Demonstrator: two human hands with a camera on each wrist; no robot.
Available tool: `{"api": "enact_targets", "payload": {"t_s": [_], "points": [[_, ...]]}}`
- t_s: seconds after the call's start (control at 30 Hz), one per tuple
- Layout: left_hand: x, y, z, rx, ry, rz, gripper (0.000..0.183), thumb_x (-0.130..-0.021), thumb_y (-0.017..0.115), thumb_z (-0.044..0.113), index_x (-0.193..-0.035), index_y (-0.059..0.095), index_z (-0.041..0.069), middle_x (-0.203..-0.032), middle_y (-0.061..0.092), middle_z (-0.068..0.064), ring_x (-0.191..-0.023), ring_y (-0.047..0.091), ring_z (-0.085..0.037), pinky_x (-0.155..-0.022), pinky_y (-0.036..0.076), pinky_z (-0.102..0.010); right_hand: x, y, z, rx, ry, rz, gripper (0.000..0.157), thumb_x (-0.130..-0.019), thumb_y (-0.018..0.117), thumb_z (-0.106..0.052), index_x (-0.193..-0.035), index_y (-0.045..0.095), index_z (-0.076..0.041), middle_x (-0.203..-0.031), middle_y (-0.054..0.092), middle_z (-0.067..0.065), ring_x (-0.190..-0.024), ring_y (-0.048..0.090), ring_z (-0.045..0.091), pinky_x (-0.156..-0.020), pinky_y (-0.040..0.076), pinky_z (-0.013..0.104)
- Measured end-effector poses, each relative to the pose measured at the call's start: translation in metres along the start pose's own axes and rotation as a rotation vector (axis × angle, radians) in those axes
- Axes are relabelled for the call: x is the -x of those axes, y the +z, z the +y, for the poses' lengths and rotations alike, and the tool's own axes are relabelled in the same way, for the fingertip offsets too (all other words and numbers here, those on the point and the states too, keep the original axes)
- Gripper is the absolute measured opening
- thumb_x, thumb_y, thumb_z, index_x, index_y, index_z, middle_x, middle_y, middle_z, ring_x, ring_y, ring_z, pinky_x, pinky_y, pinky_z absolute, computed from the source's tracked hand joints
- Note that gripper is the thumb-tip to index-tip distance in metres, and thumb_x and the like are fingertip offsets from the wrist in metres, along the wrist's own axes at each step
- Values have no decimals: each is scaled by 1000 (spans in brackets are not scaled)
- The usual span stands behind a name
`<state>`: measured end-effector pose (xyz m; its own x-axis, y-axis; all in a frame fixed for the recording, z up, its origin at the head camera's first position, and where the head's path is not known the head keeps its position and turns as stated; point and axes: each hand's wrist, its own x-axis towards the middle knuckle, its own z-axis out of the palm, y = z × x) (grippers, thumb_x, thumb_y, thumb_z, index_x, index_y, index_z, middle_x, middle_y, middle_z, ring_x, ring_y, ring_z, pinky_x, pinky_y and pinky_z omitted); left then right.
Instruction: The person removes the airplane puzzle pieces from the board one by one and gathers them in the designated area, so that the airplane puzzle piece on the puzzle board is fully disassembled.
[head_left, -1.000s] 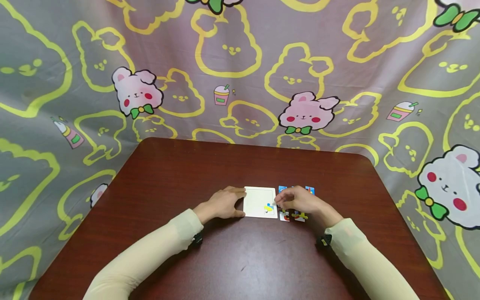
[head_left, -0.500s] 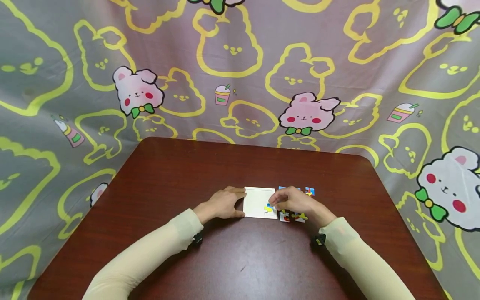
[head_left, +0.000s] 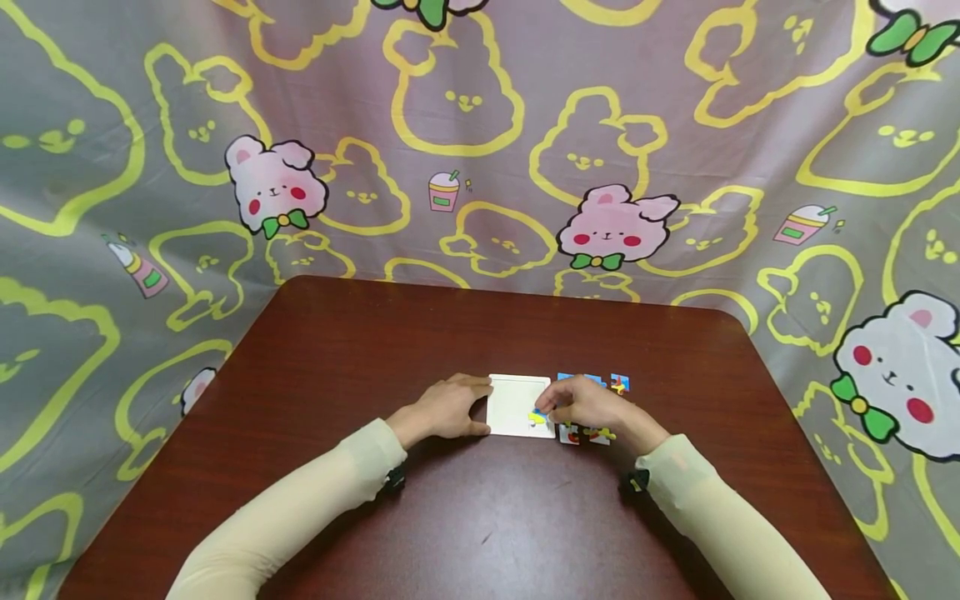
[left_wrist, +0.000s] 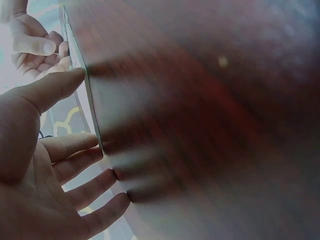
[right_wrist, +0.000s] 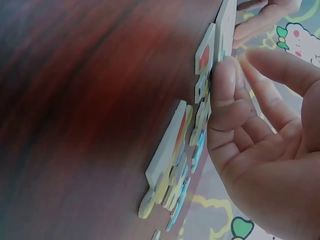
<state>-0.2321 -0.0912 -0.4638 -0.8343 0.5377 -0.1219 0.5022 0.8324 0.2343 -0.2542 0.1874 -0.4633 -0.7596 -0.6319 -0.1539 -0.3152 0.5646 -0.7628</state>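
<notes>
A white puzzle tray (head_left: 512, 400) lies flat on the dark red-brown table. My left hand (head_left: 452, 406) rests at its left edge, thumb at the near corner and index fingertip at the far one. In the left wrist view the fingers of the left hand (left_wrist: 70, 160) are spread, fingertips down at the edge. Over the tray's right side, the fingertips of my right hand (head_left: 585, 402) pinch at a small puzzle piece (head_left: 537, 417), yellow and blue, in the near right corner. The right wrist view shows the other fingers of the right hand (right_wrist: 265, 115) curled.
Loose puzzle pieces lie right of the tray: a red-and-white one (head_left: 570, 435), a yellow one (head_left: 598, 434), a blue one (head_left: 576, 378) and a blue-and-red one (head_left: 619, 383). The right forearm passes over this side. A cartoon-printed curtain (head_left: 465, 167) hangs behind the table.
My right hand has moved left from beside the loose pieces to over the tray's right corner, fingertips now at the yellow-and-blue piece. The left hand has stayed at the tray's edge.
</notes>
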Motion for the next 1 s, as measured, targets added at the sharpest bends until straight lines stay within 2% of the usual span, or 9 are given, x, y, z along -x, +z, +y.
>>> {"api": "enact_targets", "payload": {"t_s": [0.23, 0.53, 1.0], "points": [[0, 0, 0, -1, -3, 1, 71, -85, 75, 47, -144, 54, 14, -156, 46, 1, -144, 42, -24, -110, 44, -51, -1, 2, -2, -35, 13, 31, 21, -87, 69, -1, -107, 72, -2, -96, 75, 12, -87, 67, 13, -71, 52, 22], [0, 0, 0, -1, -7, -6, 71, -85, 75, 48, -144, 54, 15, -156, 46, 1, -144, 41, -24, -110, 44, -52, -5, 4, -1, -28, 82, 54, 21, -86, 71, -2, -105, 75, -9, -91, 74, 4, -81, 63, 8, -69, 50, 24], [0, 0, 0, 0, -4, -11, 71, -85, 74, 47, -145, 53, 15, -156, 46, 0, -145, 41, -25, -110, 43, -53, -7, 5, -1, -43, 55, 47, 19, -85, 70, -1, -102, 74, -10, -90, 71, 5, -83, 63, 15, -69, 51, 27]]}}
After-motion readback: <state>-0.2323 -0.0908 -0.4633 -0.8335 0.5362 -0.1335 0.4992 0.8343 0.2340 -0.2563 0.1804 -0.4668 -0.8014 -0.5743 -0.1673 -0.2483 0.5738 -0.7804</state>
